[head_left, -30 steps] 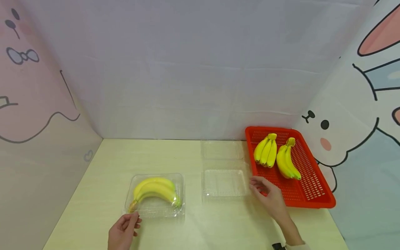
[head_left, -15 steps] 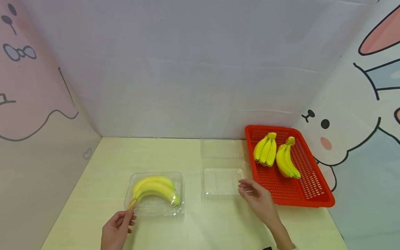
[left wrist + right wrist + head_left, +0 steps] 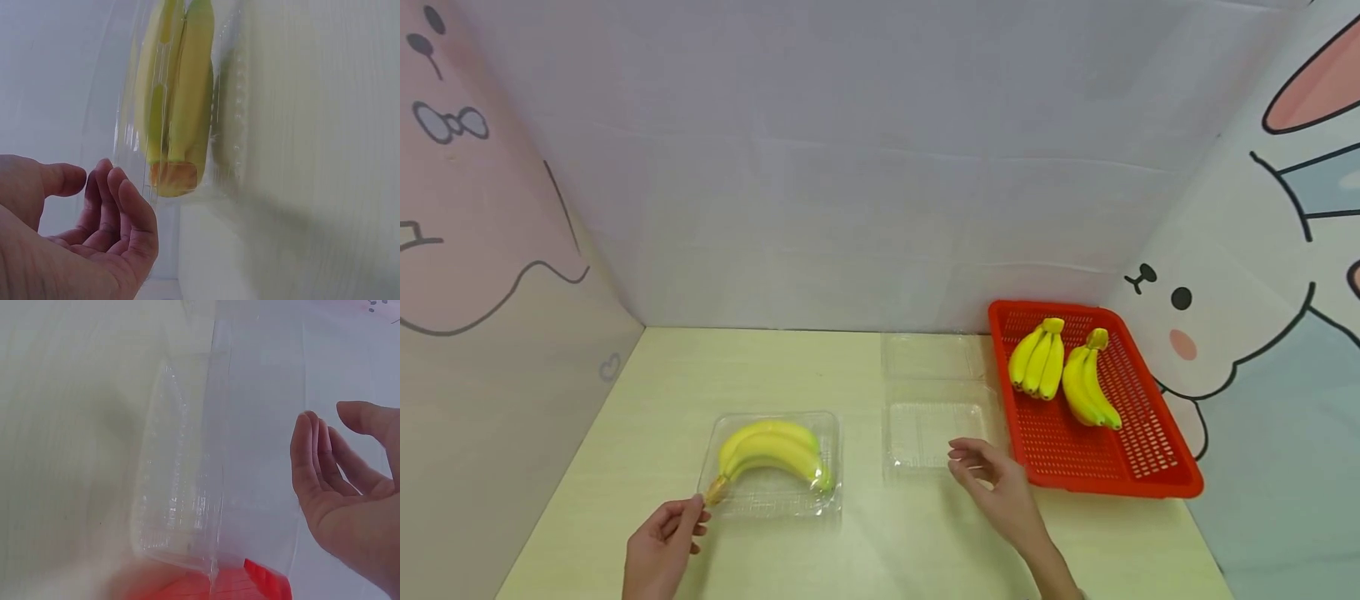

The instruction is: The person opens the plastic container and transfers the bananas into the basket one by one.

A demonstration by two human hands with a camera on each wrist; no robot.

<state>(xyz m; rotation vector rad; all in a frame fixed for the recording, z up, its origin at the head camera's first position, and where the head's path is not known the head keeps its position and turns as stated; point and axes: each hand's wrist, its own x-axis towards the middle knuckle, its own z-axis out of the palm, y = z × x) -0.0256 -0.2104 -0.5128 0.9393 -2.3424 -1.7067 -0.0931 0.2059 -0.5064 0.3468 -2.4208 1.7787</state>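
A bunch of bananas (image 3: pixel 771 446) lies inside a transparent plastic clamshell box (image 3: pixel 778 507) on the left of the table, its lid over the fruit. My left hand (image 3: pixel 662 542) is at the near left corner of that box, fingers loosely bent. The left wrist view shows a gap between thumb and fingertips, with nothing held. A second transparent clamshell box (image 3: pixel 898 437) lies in the middle, its lid (image 3: pixel 932 358) folded back. My right hand (image 3: pixel 1000 496) hovers by its near right corner, with loosely curved fingers and nothing in them.
At the right stands a red perforated basket (image 3: pixel 1112 483) holding two banana bunches, one (image 3: pixel 1037 362) at its left side and another (image 3: pixel 1088 390) beside it. A white wall (image 3: pixel 820 183) closes the back, and printed cartoon panels flank both sides.
My right hand has moved left from the basket's edge to in front of the second box. My left hand has drawn slightly left. Both boxes have stayed in place.
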